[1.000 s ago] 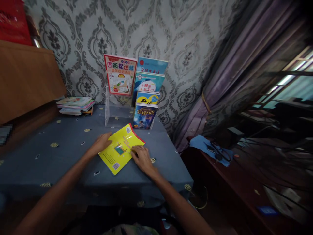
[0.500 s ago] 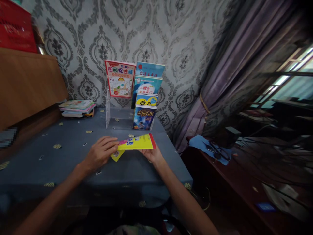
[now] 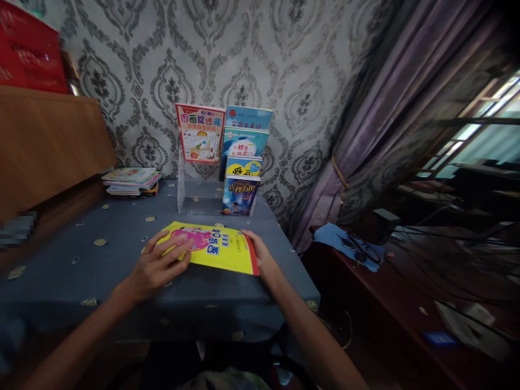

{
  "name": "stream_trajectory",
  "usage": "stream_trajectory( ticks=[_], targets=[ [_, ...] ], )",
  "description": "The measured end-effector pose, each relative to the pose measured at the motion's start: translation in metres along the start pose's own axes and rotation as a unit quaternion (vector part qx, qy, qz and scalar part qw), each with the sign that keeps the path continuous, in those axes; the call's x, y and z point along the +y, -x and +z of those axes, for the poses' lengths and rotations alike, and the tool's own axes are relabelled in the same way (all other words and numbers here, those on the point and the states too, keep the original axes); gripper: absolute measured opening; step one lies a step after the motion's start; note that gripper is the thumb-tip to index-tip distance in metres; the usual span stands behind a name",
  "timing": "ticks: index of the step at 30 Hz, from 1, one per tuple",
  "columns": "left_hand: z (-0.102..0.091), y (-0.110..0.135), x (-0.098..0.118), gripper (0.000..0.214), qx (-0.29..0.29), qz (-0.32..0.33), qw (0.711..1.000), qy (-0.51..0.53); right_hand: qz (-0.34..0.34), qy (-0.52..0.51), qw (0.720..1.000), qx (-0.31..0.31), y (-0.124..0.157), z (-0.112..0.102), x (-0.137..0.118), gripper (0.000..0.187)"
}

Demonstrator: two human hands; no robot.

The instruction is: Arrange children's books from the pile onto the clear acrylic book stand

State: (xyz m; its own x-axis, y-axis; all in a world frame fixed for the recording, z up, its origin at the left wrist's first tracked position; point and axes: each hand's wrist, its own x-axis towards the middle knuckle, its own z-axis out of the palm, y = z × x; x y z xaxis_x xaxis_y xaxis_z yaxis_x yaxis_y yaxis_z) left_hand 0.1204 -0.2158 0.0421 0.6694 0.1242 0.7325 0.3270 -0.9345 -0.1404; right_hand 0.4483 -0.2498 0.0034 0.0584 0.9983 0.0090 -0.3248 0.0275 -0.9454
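A yellow book (image 3: 219, 249) with a pink picture and a red spine is held front cover up, just above the blue tablecloth (image 3: 81, 260). My left hand (image 3: 156, 266) grips its left edge, thumb on the cover and fingers curled around it. My right hand (image 3: 260, 255) holds the right edge by the red spine, its fingers mostly hidden under the book. Behind it stands a clear tiered book rack (image 3: 195, 197) carrying several children's books, with a red-and-white one (image 3: 200, 132) on the left and blue ones (image 3: 242, 162) on the right.
A flat stack of books (image 3: 130, 181) lies at the table's back left, beside a wooden headboard (image 3: 44, 146). A red box (image 3: 28, 49) sits on top of it. Purple curtains (image 3: 390, 108) hang to the right, above a cluttered dark side table with a blue cloth (image 3: 345, 244).
The yellow book lay back cover up on the table. Both hands lifted it on edge and turned it over; its front cover now faces up.
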Motion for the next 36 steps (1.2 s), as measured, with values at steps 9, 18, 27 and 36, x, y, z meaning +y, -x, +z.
stream_trajectory(
  ticks=[9,18,27,36],
  targets=[
    [0.050,0.021,-0.033,0.061,0.141,-0.417,0.874,0.204,0.059,-0.111,0.991,-0.037,0.001,0.004,0.024,0.037],
    [0.058,-0.001,-0.041,0.030,0.242,-0.637,0.495,0.540,0.080,-0.001,0.993,-0.091,-0.009,0.011,0.029,0.044],
    [0.075,-0.035,-0.064,0.015,0.208,-0.636,0.466,0.579,0.044,0.002,0.996,-0.079,-0.050,0.035,0.026,0.045],
    [0.110,-0.038,-0.078,0.034,0.025,-0.640,0.413,0.648,-0.084,0.146,0.981,0.097,-0.089,0.029,0.055,0.053]
  ],
)
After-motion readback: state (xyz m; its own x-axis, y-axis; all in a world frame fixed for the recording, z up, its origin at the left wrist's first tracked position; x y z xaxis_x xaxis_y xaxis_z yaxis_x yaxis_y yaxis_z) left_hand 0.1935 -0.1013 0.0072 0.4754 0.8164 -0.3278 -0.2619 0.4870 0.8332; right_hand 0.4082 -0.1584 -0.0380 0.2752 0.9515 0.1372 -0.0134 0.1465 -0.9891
